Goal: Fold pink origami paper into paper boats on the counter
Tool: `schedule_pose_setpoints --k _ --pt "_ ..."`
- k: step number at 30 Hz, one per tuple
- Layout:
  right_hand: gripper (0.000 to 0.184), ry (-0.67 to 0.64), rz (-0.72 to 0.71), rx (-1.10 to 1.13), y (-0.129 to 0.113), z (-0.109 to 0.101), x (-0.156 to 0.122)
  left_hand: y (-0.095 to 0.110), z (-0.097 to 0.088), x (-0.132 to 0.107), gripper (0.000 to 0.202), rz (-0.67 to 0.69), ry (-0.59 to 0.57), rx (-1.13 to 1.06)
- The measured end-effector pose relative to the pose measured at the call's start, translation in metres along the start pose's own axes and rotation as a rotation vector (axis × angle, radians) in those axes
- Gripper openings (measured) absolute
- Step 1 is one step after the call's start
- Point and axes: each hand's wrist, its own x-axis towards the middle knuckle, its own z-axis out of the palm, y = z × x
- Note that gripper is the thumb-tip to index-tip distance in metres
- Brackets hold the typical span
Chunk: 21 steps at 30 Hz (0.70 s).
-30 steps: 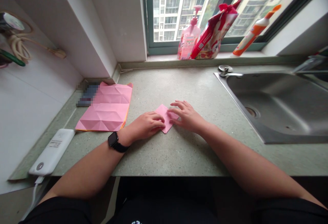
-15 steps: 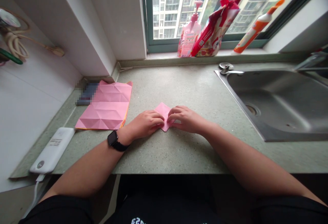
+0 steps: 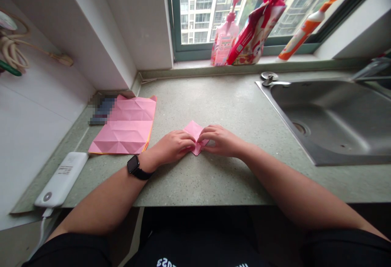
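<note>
A small pink folded paper (image 3: 193,128) lies on the speckled green countertop (image 3: 195,100), turned so that it looks like a diamond. My left hand (image 3: 174,146) has its curled fingers on the paper's left side. From the right, my right hand (image 3: 222,141) pinches at the paper near its middle, thumb and forefinger close together. Both sets of fingertips nearly meet and cover much of the paper's centre. A black watch (image 3: 134,165) is on my left wrist.
Creased pink sheets (image 3: 130,126) lie to the left, by a blurred-out dark object (image 3: 105,110). A white power bank (image 3: 62,179) with a cable rests near the left edge. At right is a steel sink (image 3: 320,124). A pump bottle (image 3: 224,40) and a red bag (image 3: 253,34) stand on the sill.
My right fingertips have shifted slightly left, closer to my left fingertips over the paper. The whole view has moved a little; everything else stays in place.
</note>
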Motion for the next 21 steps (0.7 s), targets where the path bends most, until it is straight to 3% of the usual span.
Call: schedule_pose_setpoints --k 8,14,21 --pt "0.020 -0.007 0.004 -0.020 0.0002 0.0040 -0.0001 0.0009 -0.0010 0.0009 0.020 -0.004 -0.005 -0.007" --pt "0.015 -0.029 -0.088 -0.048 0.0033 0.0049 -0.0011 -0.0003 -0.0002 -0.0007 0.018 -0.009 0.005 -0.007" --pt "0.018 -0.031 -0.076 -0.074 0.0027 0.0021 -0.0008 -0.0001 -0.0005 -0.0007 0.021 0.000 -0.003 -0.014"
